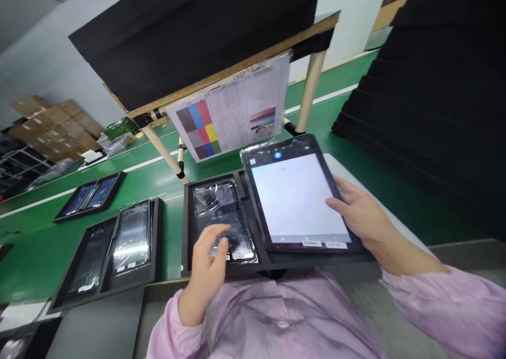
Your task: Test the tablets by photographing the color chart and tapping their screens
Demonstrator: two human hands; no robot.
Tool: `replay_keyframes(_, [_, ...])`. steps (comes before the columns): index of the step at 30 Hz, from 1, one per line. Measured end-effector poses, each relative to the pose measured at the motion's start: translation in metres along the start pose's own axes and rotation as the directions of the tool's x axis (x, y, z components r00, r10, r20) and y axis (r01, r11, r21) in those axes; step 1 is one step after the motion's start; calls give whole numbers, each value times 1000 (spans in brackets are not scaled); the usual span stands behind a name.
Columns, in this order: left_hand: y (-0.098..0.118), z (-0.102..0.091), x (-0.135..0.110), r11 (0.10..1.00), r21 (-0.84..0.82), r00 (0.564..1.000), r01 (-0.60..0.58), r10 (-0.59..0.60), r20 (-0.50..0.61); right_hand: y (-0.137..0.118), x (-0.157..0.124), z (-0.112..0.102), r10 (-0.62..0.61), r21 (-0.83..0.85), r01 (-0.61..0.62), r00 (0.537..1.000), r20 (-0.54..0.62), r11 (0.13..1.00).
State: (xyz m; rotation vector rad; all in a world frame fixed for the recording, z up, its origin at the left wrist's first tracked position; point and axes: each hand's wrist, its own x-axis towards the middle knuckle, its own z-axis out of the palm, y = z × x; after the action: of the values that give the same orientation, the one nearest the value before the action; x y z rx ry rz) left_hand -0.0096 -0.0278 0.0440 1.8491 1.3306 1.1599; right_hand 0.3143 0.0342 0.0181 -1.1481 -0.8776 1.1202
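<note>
On a green conveyor belt (pixel 166 185) seen from above, black trays lie in a row. At nine o'clock, a far tray (pixel 90 195) holds two dark tablets, and a nearer tray (pixel 108 259) just below it holds two more under clear film. At six o'clock, the person's left hand (pixel 209 253) rests, fingers loosely curled, fingertips touching the dark tablet (pixel 223 222) in the left slot of the middle tray (pixel 187 232); it grips nothing. Just right of it, at the centre, a lit tablet (pixel 298 195) with a blank white screen is tilted up from the same tray. At four o'clock, the right hand (pixel 361 214) holds this tablet's right edge, thumb across the screen's corner, fingers behind it. At twelve o'clock, a colour chart sheet (pixel 233 111) hangs from a wooden shelf (pixel 245 64). Pink sleeves (pixel 446 306) cover both arms.
</note>
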Motion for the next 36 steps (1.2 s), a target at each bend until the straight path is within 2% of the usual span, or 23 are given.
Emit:
replay_keyframes(2, [10,18,6,994,-107,996,13,-4,90,-8,-10,11,-113,67,112,994,5,991])
replay_keyframes(4, [20,34,11,981,-195,995,-5,23,94,-12,-18,30,-244,151,236,969,32,960])
replay_keyframes(5, [24,41,13,978,-209,998,-25,34,44,-14,-21,40,-304,190,290,951,50,938])
replay_keyframes(7, [28,48,14,983,-168,989,-75,52,-138,-14,-23,61,-377,238,349,922,84,906])
replay_keyframes(9, [25,49,14,993,-57,943,-108,84,-321,-12,-22,79,-397,253,361,912,105,898])
replay_keyframes(10, [22,47,14,993,8,919,-119,113,-377,-11,-20,87,-393,251,356,913,115,900])
replay_keyframes(12, [12,42,13,983,131,885,-126,171,-433,-8,-15,99,-373,241,334,918,138,911])
replay_keyframes(14, [1,36,13,968,226,869,-108,203,-452,-2,-12,106,-355,221,318,923,152,922])
replay_keyframes(17, [-13,31,12,948,306,869,-84,220,-443,10,-12,110,-314,162,288,935,166,944])
replay_keyframes(22, [-36,32,11,956,291,914,-44,156,-374,29,-18,103,-250,35,248,942,223,968])
replay_keyframes(26, [-49,40,9,964,266,922,-16,117,-369,44,-16,98,-260,-55,272,951,165,961])
replay_keyframes(32, [-52,44,7,954,297,931,-52,154,-331,69,-8,96,-304,-132,312,949,77,941])
replay_keyframes(36, [-50,41,5,954,296,942,-55,148,-301,73,-5,100,-334,-156,335,942,29,929])
